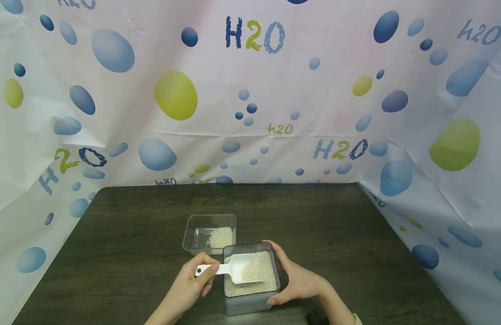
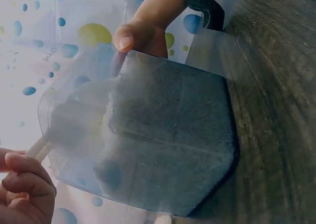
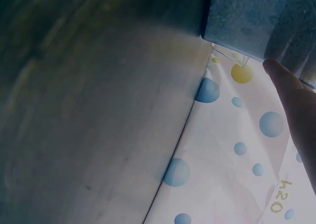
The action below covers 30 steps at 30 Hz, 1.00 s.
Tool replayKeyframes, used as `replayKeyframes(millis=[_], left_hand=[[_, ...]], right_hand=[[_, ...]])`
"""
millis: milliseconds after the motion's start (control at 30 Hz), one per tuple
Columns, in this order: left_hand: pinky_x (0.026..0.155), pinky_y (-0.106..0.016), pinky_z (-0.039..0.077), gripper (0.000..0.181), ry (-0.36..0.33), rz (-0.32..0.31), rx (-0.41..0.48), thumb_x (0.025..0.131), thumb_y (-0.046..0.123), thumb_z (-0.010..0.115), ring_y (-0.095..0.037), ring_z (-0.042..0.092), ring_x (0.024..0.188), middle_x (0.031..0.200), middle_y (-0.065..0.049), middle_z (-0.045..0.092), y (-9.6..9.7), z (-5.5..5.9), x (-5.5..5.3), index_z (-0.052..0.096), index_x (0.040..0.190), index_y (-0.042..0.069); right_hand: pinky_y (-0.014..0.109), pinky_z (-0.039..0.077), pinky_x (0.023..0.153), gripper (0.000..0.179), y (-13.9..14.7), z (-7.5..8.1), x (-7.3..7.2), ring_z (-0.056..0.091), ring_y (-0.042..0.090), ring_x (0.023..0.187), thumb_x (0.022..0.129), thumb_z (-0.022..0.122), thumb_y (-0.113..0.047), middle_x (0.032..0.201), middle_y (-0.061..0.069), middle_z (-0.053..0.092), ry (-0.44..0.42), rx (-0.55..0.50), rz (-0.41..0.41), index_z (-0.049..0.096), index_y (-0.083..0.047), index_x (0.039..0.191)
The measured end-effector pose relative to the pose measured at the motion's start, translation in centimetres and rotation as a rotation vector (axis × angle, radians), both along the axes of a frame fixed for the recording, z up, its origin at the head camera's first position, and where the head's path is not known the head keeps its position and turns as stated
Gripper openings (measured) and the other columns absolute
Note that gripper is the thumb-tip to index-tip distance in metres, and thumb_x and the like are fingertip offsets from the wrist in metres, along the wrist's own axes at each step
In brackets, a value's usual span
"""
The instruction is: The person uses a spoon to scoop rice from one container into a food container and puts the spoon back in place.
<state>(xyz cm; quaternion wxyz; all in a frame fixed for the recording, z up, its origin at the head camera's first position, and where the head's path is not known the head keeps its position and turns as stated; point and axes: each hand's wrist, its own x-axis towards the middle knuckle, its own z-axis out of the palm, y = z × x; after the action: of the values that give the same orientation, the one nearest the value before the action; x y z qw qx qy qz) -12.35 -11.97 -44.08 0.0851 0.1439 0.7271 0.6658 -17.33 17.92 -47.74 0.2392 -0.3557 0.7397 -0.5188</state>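
Note:
A white scoop [image 1: 236, 268] bearing some rice is pinched by its handle in my left hand [image 1: 192, 279]. It is over the open top of a tall clear bin [image 1: 250, 307] full of rice [image 1: 256, 285]. On the bin's right side my right hand [image 1: 297, 279] grips the wall, thumb near the front corner and fingers at the far corner. Through the bin's side in the left wrist view, the scoop [image 2: 74, 120] shows blurred at the rice surface. Just behind the bin stands a shallow clear tray [image 1: 197, 243] with a small heap of rice [image 1: 221, 238] at its right.
The dark wooden table [image 1: 112, 262] stretches around both containers. A white sheet [image 1: 250, 76] printed with coloured drops hangs behind it and along the sides. Close to my right forearm lies a small black object [image 1: 316, 317], partly cut off by the frame.

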Motion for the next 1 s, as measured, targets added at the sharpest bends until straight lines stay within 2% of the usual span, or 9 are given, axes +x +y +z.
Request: replayKeyframes(millis=[100,200,267,367,433,533,700,833,1000], left_hand=[[0.044,-0.019,0.032,0.024,-0.025,0.01,0.053,0.101,0.011,0.053,-0.003,0.042,0.049,0.063,0.004,0.048,-0.2,-0.3,0.1,0.053,0.106,-0.012],[0.045,-0.018,0.03,0.027,-0.054,0.012,0.118,0.102,0.013,0.052,-0.003,0.042,0.05,0.065,0.004,0.049,-0.3,-0.9,0.3,0.05,0.106,-0.013],[0.044,-0.022,0.025,0.027,-0.052,0.006,0.18,0.102,0.012,0.051,-0.002,0.042,0.051,0.067,0.005,0.049,-0.1,-1.3,0.4,0.047,0.105,-0.015],[0.043,-0.029,0.02,0.017,-0.023,-0.019,0.294,0.103,0.009,0.048,-0.002,0.04,0.052,0.07,0.006,0.05,0.0,-2.2,0.5,0.049,0.102,-0.007],[0.044,-0.034,0.016,0.009,0.007,-0.048,0.382,0.103,0.006,0.045,-0.001,0.04,0.053,0.072,0.006,0.051,0.1,-2.8,0.5,0.051,0.101,0.0],[0.044,-0.035,0.014,0.018,0.048,-0.096,0.483,0.104,0.001,0.04,-0.001,0.04,0.056,0.076,0.007,0.051,0.2,-3.8,0.6,0.054,0.102,0.011],[0.044,-0.035,0.013,0.025,0.073,-0.111,0.562,0.104,-0.002,0.036,0.0,0.041,0.057,0.078,0.009,0.052,0.4,-4.8,0.7,0.055,0.103,0.014],[0.043,-0.036,0.011,0.026,0.083,-0.106,0.586,0.104,-0.003,0.035,0.0,0.04,0.057,0.079,0.01,0.052,0.6,-5.1,0.7,0.055,0.103,0.014],[0.043,-0.037,0.011,0.027,0.091,-0.097,0.591,0.104,-0.003,0.034,-0.001,0.039,0.057,0.078,0.01,0.052,0.7,-5.1,0.7,0.055,0.102,0.015]], right_hand=[[0.072,0.017,0.106,0.113,0.0,0.0,0.0,-0.006,0.049,0.143,0.082,0.08,-0.032,0.158,0.024,-0.015,-0.009,0.003,-0.008,-0.008,-0.034,0.153],[0.066,0.021,0.108,0.114,0.0,0.0,0.0,0.003,0.047,0.144,0.082,0.08,-0.029,0.158,0.021,-0.007,-0.011,-0.003,-0.015,-0.007,-0.034,0.154],[0.053,0.025,0.112,0.114,0.0,-0.1,0.0,0.009,0.043,0.143,0.081,0.081,-0.026,0.157,0.018,0.002,-0.013,-0.021,-0.013,-0.007,-0.033,0.154],[0.037,0.025,0.113,0.115,-0.1,0.0,0.1,0.012,0.036,0.144,0.08,0.082,-0.023,0.157,0.01,0.007,-0.035,-0.017,-0.023,-0.006,-0.034,0.154],[0.034,0.026,0.113,0.115,-0.1,0.0,0.1,0.013,0.035,0.144,0.08,0.082,-0.023,0.156,0.01,0.009,-0.038,-0.018,-0.022,-0.006,-0.033,0.154],[0.049,0.025,0.113,0.115,-0.1,0.1,0.1,0.012,0.038,0.144,0.08,0.082,-0.024,0.157,0.012,0.005,-0.029,-0.004,-0.027,-0.006,-0.033,0.154],[0.07,0.019,0.106,0.115,-0.1,-0.1,-0.1,-0.001,0.049,0.143,0.081,0.081,-0.029,0.158,0.021,-0.013,-0.009,0.004,-0.02,-0.008,-0.033,0.154],[0.075,0.016,0.104,0.115,-0.1,-0.2,-0.1,-0.01,0.054,0.141,0.081,0.081,-0.031,0.155,0.026,-0.021,-0.006,0.007,-0.011,-0.009,-0.034,0.153],[0.074,0.016,0.104,0.115,-0.1,-0.1,0.0,-0.01,0.053,0.141,0.081,0.081,-0.031,0.156,0.026,-0.02,-0.01,0.004,-0.011,-0.008,-0.034,0.153]])
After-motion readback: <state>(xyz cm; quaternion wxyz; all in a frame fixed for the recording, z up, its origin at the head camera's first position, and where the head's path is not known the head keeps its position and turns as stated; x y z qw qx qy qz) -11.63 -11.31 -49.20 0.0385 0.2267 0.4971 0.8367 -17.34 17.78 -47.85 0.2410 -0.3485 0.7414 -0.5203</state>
